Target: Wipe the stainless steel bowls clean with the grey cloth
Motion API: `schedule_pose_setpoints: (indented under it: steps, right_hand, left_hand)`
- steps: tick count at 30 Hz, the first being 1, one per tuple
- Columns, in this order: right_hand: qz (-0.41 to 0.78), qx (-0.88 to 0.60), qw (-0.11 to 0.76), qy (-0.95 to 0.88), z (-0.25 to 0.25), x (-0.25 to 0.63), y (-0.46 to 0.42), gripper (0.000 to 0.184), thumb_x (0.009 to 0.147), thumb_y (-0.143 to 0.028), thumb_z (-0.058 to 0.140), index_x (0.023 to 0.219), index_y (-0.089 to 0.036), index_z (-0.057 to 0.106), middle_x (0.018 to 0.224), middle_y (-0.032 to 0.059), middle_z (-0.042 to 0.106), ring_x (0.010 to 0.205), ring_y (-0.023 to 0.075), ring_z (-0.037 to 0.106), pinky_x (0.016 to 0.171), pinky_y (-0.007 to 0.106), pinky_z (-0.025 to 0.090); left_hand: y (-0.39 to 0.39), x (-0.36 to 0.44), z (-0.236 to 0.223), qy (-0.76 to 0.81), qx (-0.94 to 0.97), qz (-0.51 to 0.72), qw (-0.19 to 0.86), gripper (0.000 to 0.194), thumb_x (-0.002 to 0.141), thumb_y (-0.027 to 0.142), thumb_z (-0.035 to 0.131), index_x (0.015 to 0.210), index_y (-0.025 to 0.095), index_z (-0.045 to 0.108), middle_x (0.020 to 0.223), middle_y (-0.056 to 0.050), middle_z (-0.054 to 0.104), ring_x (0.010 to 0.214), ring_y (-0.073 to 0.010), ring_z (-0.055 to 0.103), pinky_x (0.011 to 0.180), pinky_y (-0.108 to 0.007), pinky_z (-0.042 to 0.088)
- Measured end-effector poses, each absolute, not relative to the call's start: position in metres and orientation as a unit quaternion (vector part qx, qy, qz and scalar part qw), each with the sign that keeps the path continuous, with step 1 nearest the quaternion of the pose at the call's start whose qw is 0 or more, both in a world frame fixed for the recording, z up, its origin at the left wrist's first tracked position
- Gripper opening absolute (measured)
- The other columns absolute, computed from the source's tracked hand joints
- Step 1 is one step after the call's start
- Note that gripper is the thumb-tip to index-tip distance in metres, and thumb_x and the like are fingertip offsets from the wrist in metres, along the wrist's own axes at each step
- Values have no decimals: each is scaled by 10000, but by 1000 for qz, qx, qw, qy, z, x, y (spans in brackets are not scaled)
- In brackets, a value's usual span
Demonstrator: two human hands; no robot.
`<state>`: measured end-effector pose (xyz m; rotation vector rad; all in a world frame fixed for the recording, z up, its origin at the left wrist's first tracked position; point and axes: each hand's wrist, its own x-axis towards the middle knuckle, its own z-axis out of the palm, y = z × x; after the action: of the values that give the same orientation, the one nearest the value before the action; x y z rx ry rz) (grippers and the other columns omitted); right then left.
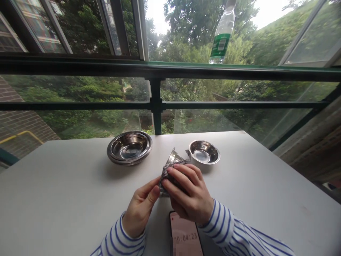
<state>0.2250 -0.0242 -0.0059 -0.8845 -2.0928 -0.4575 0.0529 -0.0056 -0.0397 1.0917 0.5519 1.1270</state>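
Observation:
A shiny metal bowl (174,156) is tilted on its side between my hands above the white table, largely hidden by cloth and fingers. My left hand (140,206) pinches its near left edge between thumb and fingers. Over the bowl's outer side, my right hand (188,190) presses a grey patterned cloth (165,172), its fingers curled on the fabric. One corner of the cloth sticks up towards a small metal bowl (204,152) on the right. Back left sits a stack of larger metal bowls (129,147), apart from both hands.
A phone (185,234) showing a timer lies on the white table (74,199) below my right hand. Beyond the table's far edge runs a dark green railing (157,105) with glass panels. A plastic bottle (221,39) with a green label stands on its top rail.

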Motion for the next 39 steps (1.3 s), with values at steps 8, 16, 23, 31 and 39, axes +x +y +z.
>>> schedule_pose_setpoints:
  steps: [8,16,23,31,39]
  right_hand:
    - [25,-492,492,-718,2,242,-11,324,870,-181,361,1153,-198,517,1148,93,541,1064,203,500,906,387,423]
    - [-168,-328,406,-837,-7,227,-26,390,761,-216,498,1147,-187,540,1234,84,505,1145,276,417,935,467,360]
    - [-34,-463,481,-744,-3,238,-14,368,841,-144,379,1190,-177,491,1190,111,507,1101,217,466,917,409,412]
    - [-185,-324,410,-833,-16,222,-26,391,769,-208,481,1156,-187,531,1257,88,477,1170,276,397,950,467,361]
    - [-7,-457,497,-738,-12,239,-13,378,854,-147,378,1220,-184,461,1215,111,488,1136,224,444,950,427,391]
  left_hand:
    - [-11,54,-36,236,515,460,684,272,793,295,574,1050,271,657,1087,-53,667,1106,-261,530,1010,-442,321]
    - [-7,53,-38,261,489,505,662,304,769,317,599,1059,244,655,1114,-75,652,1081,-267,548,1017,-453,307]
    - [-11,57,-32,263,494,486,671,286,754,298,618,1025,228,674,1066,-93,673,1066,-283,557,1000,-474,322]
    - [-6,54,-33,259,442,528,677,295,750,300,621,1032,231,670,1057,-80,678,1032,-255,578,991,-429,344]
    - [-13,59,-23,274,504,495,653,268,736,310,635,981,222,696,975,-82,703,944,-259,609,929,-426,388]
